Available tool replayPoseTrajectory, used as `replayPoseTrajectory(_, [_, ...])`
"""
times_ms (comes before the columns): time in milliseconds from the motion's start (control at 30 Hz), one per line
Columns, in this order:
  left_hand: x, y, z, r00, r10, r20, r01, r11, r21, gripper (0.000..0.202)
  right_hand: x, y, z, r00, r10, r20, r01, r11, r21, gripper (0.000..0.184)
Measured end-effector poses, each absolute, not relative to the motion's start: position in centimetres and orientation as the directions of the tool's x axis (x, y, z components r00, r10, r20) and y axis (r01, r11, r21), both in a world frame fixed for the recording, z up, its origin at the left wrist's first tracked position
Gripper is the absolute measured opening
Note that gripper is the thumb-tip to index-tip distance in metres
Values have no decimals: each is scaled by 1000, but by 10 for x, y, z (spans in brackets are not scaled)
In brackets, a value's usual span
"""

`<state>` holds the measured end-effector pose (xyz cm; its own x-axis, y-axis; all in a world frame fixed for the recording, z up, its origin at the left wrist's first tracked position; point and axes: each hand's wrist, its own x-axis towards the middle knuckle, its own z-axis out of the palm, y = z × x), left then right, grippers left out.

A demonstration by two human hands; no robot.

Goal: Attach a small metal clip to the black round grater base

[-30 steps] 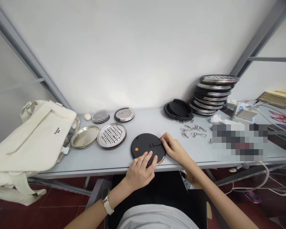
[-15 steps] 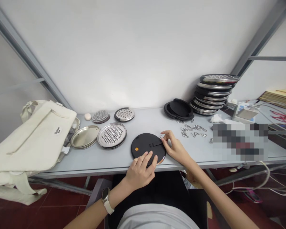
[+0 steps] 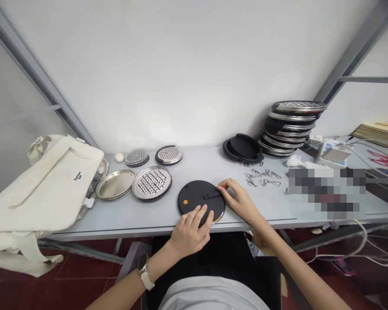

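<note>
A round black disc [image 3: 195, 193] with an orange dot and a narrow slot lies on the table in front of me. My left hand [image 3: 192, 228] rests on its near edge, fingers stretched out and pressing lightly flat. At the disc's right rim my right hand [image 3: 237, 198] has thumb and index finger pinched together by the slot's outer end, on a small metal wire clip that the fingertips mostly hide. Several loose metal wire clips [image 3: 265, 175] lie scattered to the right.
Round metal graters [image 3: 151, 183] and plain metal discs [image 3: 115, 184] lie to the left, beside a cream bag [image 3: 48, 185]. Black round holders [image 3: 244, 148] sit at the back. A tall stack of graters [image 3: 287, 129] stands right of them, with a pixelated area beyond.
My right fingertips have moved in slightly toward the slot's end, and the clip's loop, visible before, is now mostly covered. My left hand and the disc have stayed put.
</note>
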<state>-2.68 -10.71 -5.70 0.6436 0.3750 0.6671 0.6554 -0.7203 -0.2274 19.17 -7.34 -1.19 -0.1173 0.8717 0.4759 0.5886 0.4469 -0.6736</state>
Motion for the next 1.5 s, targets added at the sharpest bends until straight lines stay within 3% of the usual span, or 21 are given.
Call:
replayPoseTrajectory(300, [-27, -107, -57, 646, 371, 667, 659, -713, -241, 43, 192, -73, -15, -106, 904, 415, 564, 398, -724, 15])
replayPoseTrajectory(600, [-26, -107, -58, 639, 378, 670, 659, -718, -224, 43, 189, -77, -12, -126, 906, 405, 615, 392, -684, 19])
replayPoseTrajectory(1233, [-26, -108, -56, 638, 376, 672, 657, -721, -221, 42, 186, -80, -9, -169, 925, 341, 670, 362, -648, 10])
replayPoseTrajectory(1500, [-27, -108, -57, 640, 381, 667, 656, -722, -218, 42, 187, -79, -11, -165, 932, 323, 647, 350, -678, 10])
